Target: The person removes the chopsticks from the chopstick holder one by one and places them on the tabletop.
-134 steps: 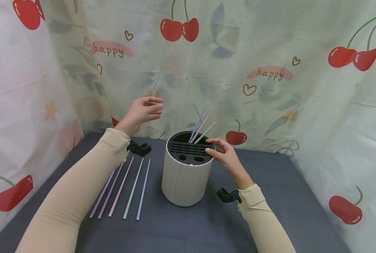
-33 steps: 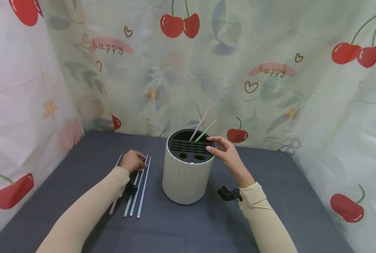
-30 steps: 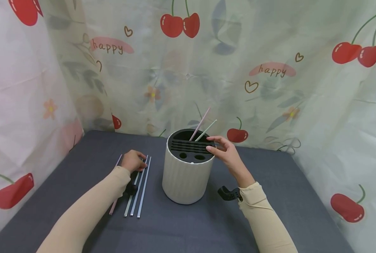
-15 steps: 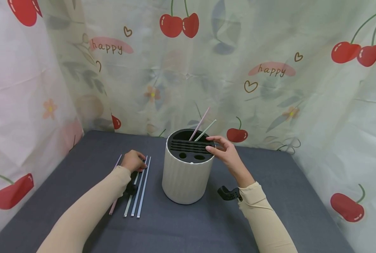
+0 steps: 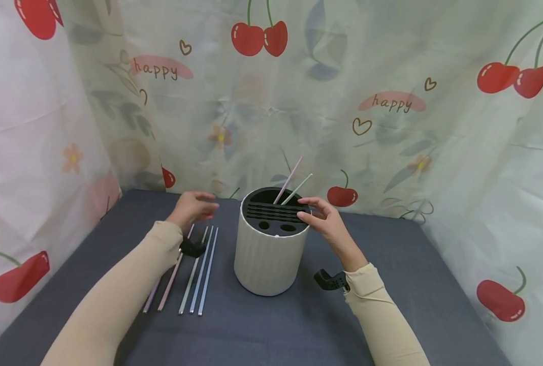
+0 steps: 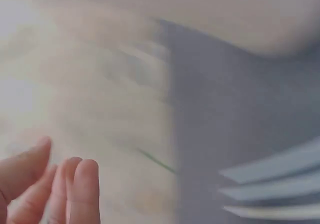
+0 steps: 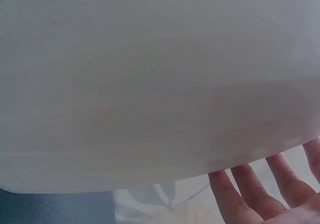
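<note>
My left hand (image 5: 192, 207) is raised just beyond the far ends of a row of chopsticks, holding nothing, its fingers loosely bent. In that row lie two blue chopsticks (image 5: 209, 277) close together, a whitish chopstick (image 5: 190, 284), a pink chopstick (image 5: 170, 284) and a purple chopstick (image 5: 151, 297), partly hidden by my sleeve. With thumb and forefinger at the rim, my right hand (image 5: 328, 223) holds the white utensil holder (image 5: 268, 264); its other fingers (image 7: 245, 194) touch the outer wall. A pink chopstick (image 5: 289, 178) and a pale green chopstick (image 5: 298, 188) lean in the holder's rear compartment.
The holder's black top has wavy slots (image 5: 271, 213) and two round holes in front. Dark grey cloth (image 5: 253, 335) covers the table. A cherry-print curtain (image 5: 271, 91) rises close behind the holder and along both sides.
A blue chopstick has gone from the holder to the table, next to the other blue one. Over the last half second my left hand has let go and risen away. The right hand stayed put.
</note>
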The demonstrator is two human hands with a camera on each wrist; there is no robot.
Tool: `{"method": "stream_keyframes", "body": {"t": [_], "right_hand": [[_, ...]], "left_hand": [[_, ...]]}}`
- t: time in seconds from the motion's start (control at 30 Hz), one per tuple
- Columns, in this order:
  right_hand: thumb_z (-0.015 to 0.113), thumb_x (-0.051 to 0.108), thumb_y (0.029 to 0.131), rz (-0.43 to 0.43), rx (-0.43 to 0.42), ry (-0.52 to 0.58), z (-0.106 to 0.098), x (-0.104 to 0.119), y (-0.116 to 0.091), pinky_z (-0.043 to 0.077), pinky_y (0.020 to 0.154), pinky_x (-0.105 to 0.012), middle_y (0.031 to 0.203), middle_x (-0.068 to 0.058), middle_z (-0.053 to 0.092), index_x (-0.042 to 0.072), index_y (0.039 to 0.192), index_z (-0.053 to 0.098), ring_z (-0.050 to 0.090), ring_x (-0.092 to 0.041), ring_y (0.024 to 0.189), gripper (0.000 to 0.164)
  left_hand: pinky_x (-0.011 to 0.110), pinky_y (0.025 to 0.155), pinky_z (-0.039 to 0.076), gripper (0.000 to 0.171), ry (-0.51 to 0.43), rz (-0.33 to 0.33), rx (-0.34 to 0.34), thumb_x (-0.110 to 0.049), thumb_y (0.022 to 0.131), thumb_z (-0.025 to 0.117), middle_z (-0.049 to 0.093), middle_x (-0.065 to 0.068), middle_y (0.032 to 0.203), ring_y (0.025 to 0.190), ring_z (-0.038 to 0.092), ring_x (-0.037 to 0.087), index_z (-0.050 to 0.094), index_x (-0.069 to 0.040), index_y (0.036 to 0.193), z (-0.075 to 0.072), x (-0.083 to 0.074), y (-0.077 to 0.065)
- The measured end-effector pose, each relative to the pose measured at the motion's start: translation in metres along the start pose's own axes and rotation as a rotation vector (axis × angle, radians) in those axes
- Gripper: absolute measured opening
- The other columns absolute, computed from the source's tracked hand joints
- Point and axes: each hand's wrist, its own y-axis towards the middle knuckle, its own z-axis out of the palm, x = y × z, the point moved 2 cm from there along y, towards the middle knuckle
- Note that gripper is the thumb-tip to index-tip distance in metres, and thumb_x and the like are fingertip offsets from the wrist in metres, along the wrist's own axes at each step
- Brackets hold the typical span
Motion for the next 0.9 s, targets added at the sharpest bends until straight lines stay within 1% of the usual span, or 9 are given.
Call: {"method": "stream_keyframes", "body": {"t": [0.1,0.17,0.2,0.27,0.33,0.43,0.6,0.7,0.9], "right_hand": [[0.062,0.018,0.095,-0.002,0.002,-0.003,-0.001,-0.001,0.001,0.037,0.108,-0.055,0.148,-0.01,0.04,0.005,0.133,0.051,0.042,-0.035,0.133,0.042],[0.062,0.018,0.095,-0.003,0.003,-0.003,-0.001,-0.002,0.002,0.037,0.108,-0.055,0.147,-0.01,0.04,0.004,0.133,0.05,0.042,-0.035,0.133,0.042],[0.062,0.019,0.095,-0.004,0.002,-0.004,-0.001,-0.002,0.002,0.037,0.108,-0.055,0.147,-0.01,0.041,0.005,0.133,0.05,0.042,-0.036,0.133,0.042],[0.062,0.019,0.095,-0.003,0.001,-0.003,-0.001,-0.002,0.002,0.037,0.108,-0.056,0.147,-0.01,0.041,0.005,0.133,0.051,0.041,-0.035,0.134,0.042],[0.062,0.019,0.094,-0.001,-0.001,-0.003,-0.001,-0.002,0.001,0.037,0.108,-0.056,0.147,-0.01,0.041,0.005,0.133,0.051,0.041,-0.035,0.135,0.042],[0.062,0.018,0.094,0.002,-0.003,-0.001,-0.001,-0.001,0.001,0.036,0.109,-0.057,0.148,-0.01,0.041,0.005,0.132,0.051,0.039,-0.035,0.136,0.041],[0.062,0.019,0.094,0.006,-0.004,0.006,-0.001,-0.002,0.001,0.036,0.108,-0.057,0.148,-0.009,0.041,0.006,0.132,0.052,0.039,-0.034,0.136,0.041],[0.063,0.019,0.094,0.012,-0.002,0.011,0.0,-0.002,0.001,0.036,0.108,-0.057,0.148,-0.008,0.041,0.007,0.132,0.052,0.039,-0.034,0.136,0.041],[0.062,0.019,0.095,0.008,0.001,0.012,0.0,-0.002,0.001,0.036,0.108,-0.058,0.148,-0.009,0.041,0.007,0.132,0.052,0.037,-0.037,0.137,0.04]], "left_hand": [[0.032,0.088,0.057,0.045,-0.123,0.117,0.044,-0.009,0.094,0.063,0.058,0.019,0.124,0.085,0.066,0.011,0.052,-0.001,0.137,0.003,-0.053,-0.01],[0.032,0.09,0.056,0.044,-0.176,0.184,0.067,-0.011,0.095,0.062,0.057,0.016,0.124,0.084,0.066,0.01,0.053,-0.004,0.137,0.009,-0.087,-0.018],[0.031,0.088,0.056,0.043,-0.198,0.209,0.071,-0.011,0.094,0.063,0.058,0.014,0.122,0.084,0.067,0.01,0.054,-0.004,0.135,0.013,-0.102,-0.021],[0.032,0.09,0.056,0.041,-0.222,0.248,0.098,-0.011,0.094,0.064,0.058,0.012,0.122,0.089,0.067,0.013,0.056,-0.006,0.133,0.023,-0.127,-0.025],[0.032,0.09,0.056,0.039,-0.218,0.269,0.131,-0.012,0.093,0.064,0.059,0.012,0.123,0.097,0.066,0.018,0.058,-0.006,0.132,0.036,-0.145,-0.028],[0.035,0.094,0.054,0.037,-0.195,0.268,0.178,-0.011,0.093,0.065,0.058,0.014,0.128,0.108,0.063,0.025,0.059,-0.006,0.129,0.055,-0.157,-0.027],[0.035,0.093,0.054,0.035,-0.133,0.234,0.218,-0.009,0.091,0.066,0.06,0.014,0.125,0.109,0.063,0.027,0.061,-0.006,0.126,0.082,-0.159,-0.022],[0.037,0.094,0.054,0.034,-0.088,0.217,0.245,-0.006,0.091,0.067,0.061,0.015,0.123,0.109,0.063,0.028,0.062,-0.004,0.124,0.093,-0.158,-0.018],[0.037,0.091,0.055,0.033,0.027,0.216,0.295,-0.002,0.089,0.068,0.064,0.018,0.117,0.105,0.065,0.03,0.064,-0.001,0.121,0.11,-0.159,-0.017]]}}
